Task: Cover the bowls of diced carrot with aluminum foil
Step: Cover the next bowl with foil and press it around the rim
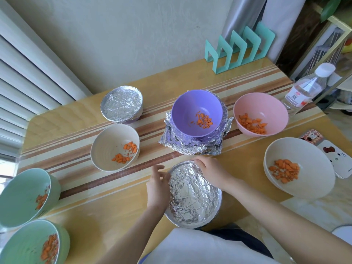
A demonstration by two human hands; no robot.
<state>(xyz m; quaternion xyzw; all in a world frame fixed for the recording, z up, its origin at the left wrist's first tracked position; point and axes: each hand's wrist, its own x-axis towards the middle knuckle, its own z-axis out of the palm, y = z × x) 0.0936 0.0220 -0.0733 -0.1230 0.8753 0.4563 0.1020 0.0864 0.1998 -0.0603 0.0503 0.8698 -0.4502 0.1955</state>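
I see the foil-covered bowl [192, 197] at the table's [106, 221] near edge, with the left hand [157, 184] touching its left rim with straight fingers and the right hand [211, 168] pressing the far rim, neither clasping anything. Beyond, diced carrot [203, 121] lies uncovered in the purple bowl [197, 103] standing on crumpled foil [190, 147], and in the pink bowl [261, 105], cream bowl [108, 149], white bowl [304, 155] and green bowls [21, 195] — another capped bowl [122, 104] stands far left.
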